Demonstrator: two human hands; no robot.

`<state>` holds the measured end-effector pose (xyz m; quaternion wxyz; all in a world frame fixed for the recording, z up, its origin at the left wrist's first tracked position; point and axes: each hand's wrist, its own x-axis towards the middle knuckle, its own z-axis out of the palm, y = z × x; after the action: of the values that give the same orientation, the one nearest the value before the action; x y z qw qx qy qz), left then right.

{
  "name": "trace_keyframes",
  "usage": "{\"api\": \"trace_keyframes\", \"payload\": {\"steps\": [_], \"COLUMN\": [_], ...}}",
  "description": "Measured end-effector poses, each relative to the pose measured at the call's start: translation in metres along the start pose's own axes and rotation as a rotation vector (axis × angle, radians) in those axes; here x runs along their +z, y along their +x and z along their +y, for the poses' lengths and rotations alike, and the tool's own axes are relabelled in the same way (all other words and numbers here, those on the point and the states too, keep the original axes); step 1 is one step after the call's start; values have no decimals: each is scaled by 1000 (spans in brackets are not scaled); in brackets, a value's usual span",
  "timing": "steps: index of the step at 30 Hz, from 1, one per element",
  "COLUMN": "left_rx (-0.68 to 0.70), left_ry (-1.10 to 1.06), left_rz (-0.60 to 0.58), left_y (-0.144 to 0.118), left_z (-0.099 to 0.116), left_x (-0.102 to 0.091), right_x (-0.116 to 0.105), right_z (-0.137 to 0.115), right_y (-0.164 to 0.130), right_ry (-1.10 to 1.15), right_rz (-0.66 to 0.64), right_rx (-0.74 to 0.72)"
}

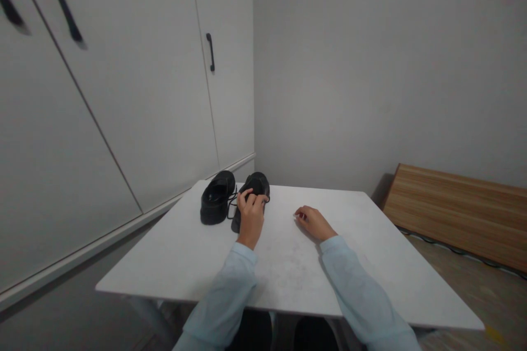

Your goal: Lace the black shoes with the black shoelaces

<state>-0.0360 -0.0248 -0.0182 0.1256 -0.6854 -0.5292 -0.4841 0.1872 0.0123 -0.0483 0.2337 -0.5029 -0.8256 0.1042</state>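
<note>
Two black chunky-soled leather shoes are sitting side by side at the far left of the white table (354,263), the left hand (250,215) pinching the right shoe (258,186) to steady it beside the left shoe (216,197), while the right hand (313,222) is resting nearby, fingers loosely curled on nothing.

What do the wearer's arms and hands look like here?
Both arms wear long, loose, pale blue sleeves ending at the wrists. The left hand and right hand are bare: no gloves, and no rings, watch or markings visible at this resolution.
</note>
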Motion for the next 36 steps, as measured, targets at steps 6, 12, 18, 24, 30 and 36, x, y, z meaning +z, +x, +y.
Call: {"api": "trace_keyframes", "payload": {"steps": [6,12,18,24,30,36], "left_rx": [140,273,270,258,303,469], "left_ry": [-66,-144,-229,-252,-299,-361], "left_rz": [-28,-33,-50,-143,-156,-146], "left_y": [-8,-18,-26,-34,-33,-35], "left_z": [16,36,46,50,54,56], "left_x": [6,11,19,24,22,24], "right_x": [0,-2,-6,0,1,-7], "right_z": [5,9,8,10,6,8], "right_y": [2,7,8,9,10,7], "right_ry": [-4,239,402,434,534,666], "right_rz": [110,413,468,410,319,280], "right_rx": [32,102,167,211,215,175]}}
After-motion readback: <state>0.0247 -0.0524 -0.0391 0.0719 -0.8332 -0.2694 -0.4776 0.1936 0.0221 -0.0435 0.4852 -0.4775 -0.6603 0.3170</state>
